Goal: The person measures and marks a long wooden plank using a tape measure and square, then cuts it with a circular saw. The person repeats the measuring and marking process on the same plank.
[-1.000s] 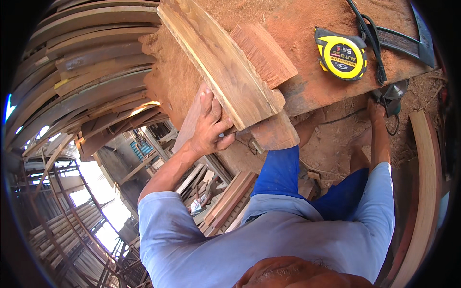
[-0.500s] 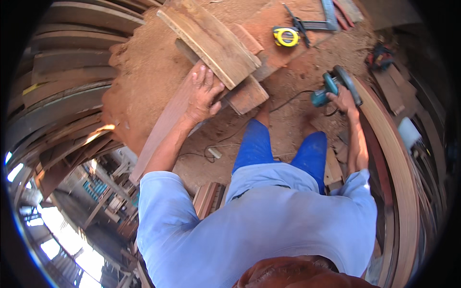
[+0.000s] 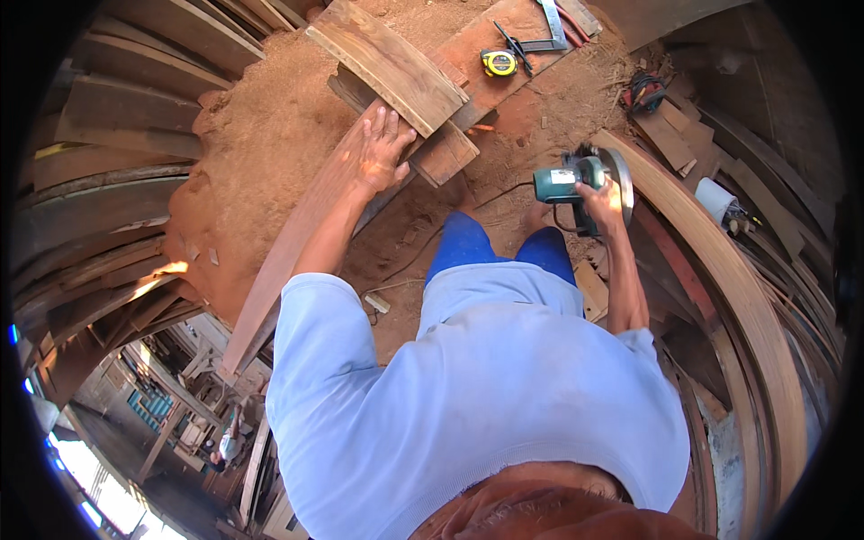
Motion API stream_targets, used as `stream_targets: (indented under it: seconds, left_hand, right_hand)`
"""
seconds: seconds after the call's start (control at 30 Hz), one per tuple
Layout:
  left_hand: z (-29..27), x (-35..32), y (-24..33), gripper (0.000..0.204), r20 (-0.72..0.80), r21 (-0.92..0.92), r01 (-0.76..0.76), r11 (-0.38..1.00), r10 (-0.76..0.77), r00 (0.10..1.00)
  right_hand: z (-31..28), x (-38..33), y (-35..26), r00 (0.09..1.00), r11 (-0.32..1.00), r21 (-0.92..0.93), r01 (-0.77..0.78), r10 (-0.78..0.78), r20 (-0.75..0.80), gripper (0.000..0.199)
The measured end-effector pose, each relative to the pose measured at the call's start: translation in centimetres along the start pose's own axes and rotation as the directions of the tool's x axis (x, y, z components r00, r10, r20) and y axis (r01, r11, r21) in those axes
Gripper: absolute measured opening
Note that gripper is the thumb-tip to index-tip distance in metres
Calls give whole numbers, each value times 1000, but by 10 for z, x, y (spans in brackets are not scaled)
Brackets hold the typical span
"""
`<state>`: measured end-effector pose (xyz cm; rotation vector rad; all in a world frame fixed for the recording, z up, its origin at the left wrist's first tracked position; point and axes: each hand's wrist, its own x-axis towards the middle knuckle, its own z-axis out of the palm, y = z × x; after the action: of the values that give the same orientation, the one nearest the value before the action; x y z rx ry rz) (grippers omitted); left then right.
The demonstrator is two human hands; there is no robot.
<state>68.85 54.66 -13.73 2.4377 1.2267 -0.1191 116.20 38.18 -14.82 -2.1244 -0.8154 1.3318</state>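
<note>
Right hand (image 3: 605, 196) is wrapped tight around the green circular saw (image 3: 576, 180), right of centre in the frame, hanging low over the sawdust-strewn ground (image 3: 270, 153) with its round guard turned toward the curved plank (image 3: 720, 270) at right. Left hand (image 3: 385, 148) lies flat and spread, fingers open, on the long board (image 3: 297, 243) just below the thick plank (image 3: 391, 63) stacked at upper centre. Risks, as I judge them: the dark cord (image 3: 490, 193) trails across the dirt beside the blue trouser legs (image 3: 504, 256) and could snag a foot; loose sawdust could let the board slip under that bracing palm. Yellow tape measure (image 3: 499, 62) sits further up, well away.
</note>
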Motion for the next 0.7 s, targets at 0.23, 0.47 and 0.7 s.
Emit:
stream_targets:
  seconds: [0.23, 0.47, 0.7]
  left_hand:
    - [0, 1, -6, 74, 46, 26, 53, 998, -54, 997]
    - [-3, -1, -5, 73, 77, 41, 73, 996, -76, 994]
    - [-11, 3, 6, 74, 151, 92, 91, 992, -104, 983]
  right_hand:
    - [-5, -69, -77, 999, 1000, -30, 7, -6, 35, 39]
    - [18, -100, -176, 950, 963, 162, 218, -247, 190, 38]
    - [66, -79, -224, 834, 880, 111, 462, -474, 282, 34]
